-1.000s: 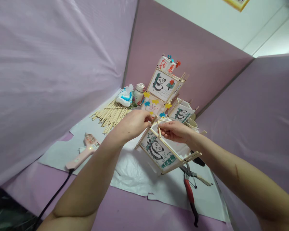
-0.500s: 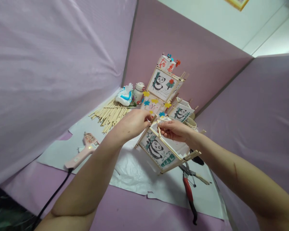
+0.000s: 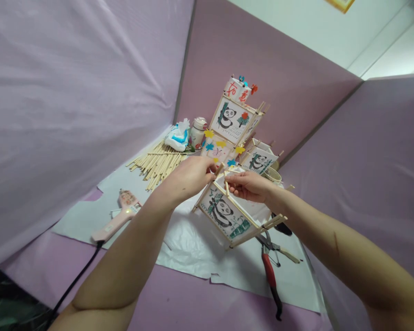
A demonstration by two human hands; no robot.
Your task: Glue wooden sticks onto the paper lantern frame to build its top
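A lantern-like box (image 3: 224,216) of thin wooden sticks and white paper, with a panda drawn on its front panel, stands tilted in view on the white sheet. At its upper left corner, my left hand (image 3: 196,174) is closed, with thumb and fingers on the corner post; the fingertips are partly hidden. Over the box's open top, my right hand (image 3: 246,185) pinches a short wooden stick (image 3: 227,186), whose lower end meets the front top rail.
Behind stand a taller panda-panel lantern (image 3: 232,122), a smaller panda box (image 3: 258,161), a bottle (image 3: 198,133) and a tissue pack (image 3: 178,138). Loose sticks (image 3: 158,163) and a corded glue gun (image 3: 115,223) lie left. Red-handled pliers (image 3: 269,271) lie front right.
Almost nothing differs. Both hands keep their places at the box, and the view has shifted very slightly.
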